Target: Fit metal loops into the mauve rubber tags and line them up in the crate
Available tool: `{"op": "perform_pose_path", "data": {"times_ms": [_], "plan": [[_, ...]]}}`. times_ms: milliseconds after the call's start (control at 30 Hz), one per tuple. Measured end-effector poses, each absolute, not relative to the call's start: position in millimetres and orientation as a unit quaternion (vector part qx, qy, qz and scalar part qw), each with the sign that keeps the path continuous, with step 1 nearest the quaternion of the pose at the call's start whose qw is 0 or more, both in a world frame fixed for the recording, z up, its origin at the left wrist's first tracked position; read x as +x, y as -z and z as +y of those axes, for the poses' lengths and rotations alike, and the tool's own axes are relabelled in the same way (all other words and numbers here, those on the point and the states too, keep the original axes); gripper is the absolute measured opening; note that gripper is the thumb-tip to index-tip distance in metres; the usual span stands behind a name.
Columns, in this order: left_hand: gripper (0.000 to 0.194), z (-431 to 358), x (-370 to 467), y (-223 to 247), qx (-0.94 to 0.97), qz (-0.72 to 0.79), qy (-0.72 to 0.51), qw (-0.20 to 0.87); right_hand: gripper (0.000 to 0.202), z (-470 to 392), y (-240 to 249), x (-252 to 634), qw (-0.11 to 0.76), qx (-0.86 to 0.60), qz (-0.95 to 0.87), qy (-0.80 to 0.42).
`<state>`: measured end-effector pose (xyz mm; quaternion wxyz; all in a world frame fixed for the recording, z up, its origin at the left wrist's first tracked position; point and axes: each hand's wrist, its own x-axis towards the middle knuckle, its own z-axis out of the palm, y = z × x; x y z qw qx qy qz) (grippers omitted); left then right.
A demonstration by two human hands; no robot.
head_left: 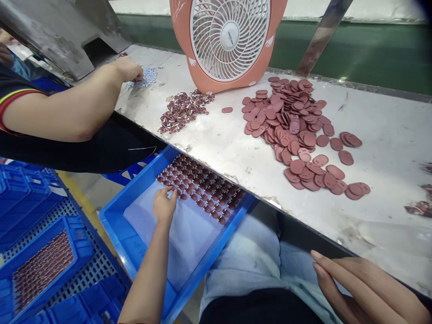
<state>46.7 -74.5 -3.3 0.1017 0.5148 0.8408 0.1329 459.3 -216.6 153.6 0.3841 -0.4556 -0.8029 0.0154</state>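
Observation:
My left hand (164, 206) reaches into a blue plastic tray (135, 252), thumb and fingers pinched at the end of a row of small reddish-brown assembled pieces (205, 189). The piece at its fingertips is mostly hidden. These pieces stand in close rows on a pale sheet (189, 243) lining the tray. At the lower right, my right hand (367, 288) hovers by the table edge, fingers stretched out and thumb apart; I see nothing in it. A large heap of reddish-brown oval discs with small holes (297, 121) lies on the white table.
An orange fan (229, 40) stands at the back of the table (216, 144). Beside it lies a pile of small brown knotted parts (184, 110). A co-worker's arm (97, 99) reaches to pale blue bits (148, 76). Blue crates (77, 243) stand at lower left.

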Motion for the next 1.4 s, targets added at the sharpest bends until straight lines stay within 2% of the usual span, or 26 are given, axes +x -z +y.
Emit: {"op": "perform_pose_path", "data": {"times_ms": [367, 733, 1000, 1400], "plan": [[0.034, -74, 35, 11, 0.526, 0.841, -0.098, 0.081, 0.033, -215, -157, 459, 0.379, -0.456, -0.805, -0.019], [0.033, -69, 33, 18, 0.525, 0.838, -0.118, 0.088, 0.020, -215, -154, 460, 0.346, -0.458, -0.819, -0.008], [0.034, -86, 46, 19, 0.556, 0.818, -0.138, 0.047, 0.021, -216, -155, 461, 0.355, -0.466, -0.810, -0.014], [0.032, -91, 44, 41, 0.588, 0.793, -0.152, 0.040, 0.022, -219, -153, 465, 0.358, -0.471, -0.806, 0.003]]}}
